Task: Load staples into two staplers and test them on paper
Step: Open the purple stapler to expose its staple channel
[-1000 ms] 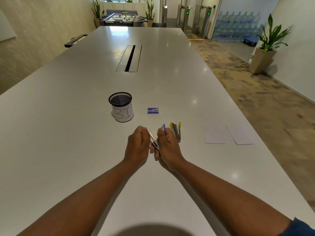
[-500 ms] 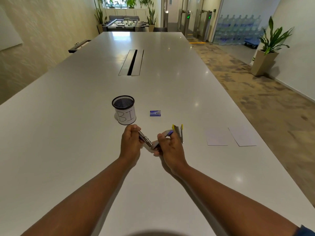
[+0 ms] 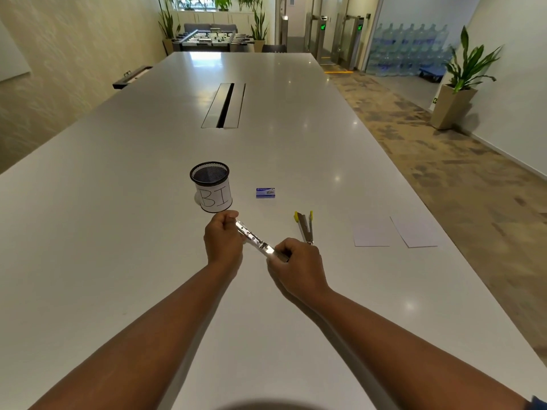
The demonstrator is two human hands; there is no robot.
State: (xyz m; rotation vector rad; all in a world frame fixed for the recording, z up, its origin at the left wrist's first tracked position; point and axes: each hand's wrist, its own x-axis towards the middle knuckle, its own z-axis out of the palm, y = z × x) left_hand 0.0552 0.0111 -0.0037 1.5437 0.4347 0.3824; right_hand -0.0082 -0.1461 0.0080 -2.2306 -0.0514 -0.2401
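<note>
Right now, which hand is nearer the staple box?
Left. The left hand sits below and to the left of the staple box, near the mesh cup. The right hand is farther toward you. Both grip the opened stapler.

Bright, even indoor light throughout. Strongest daylight from the far windows [image 3: 207, 0], thrown back as a white glare patch on the far end of the glossy tabletop [image 3: 207, 59]. Small round ceiling-light reflections dotted across its right half. Soft, faint shadows under both forearms and a dark rounded shadow at the bottom edge. Wide-angle bending of walls and tabletop edges toward the borders. Slight smear on the potted plant [image 3: 464, 69] at right; centre fairly sharp.
</note>
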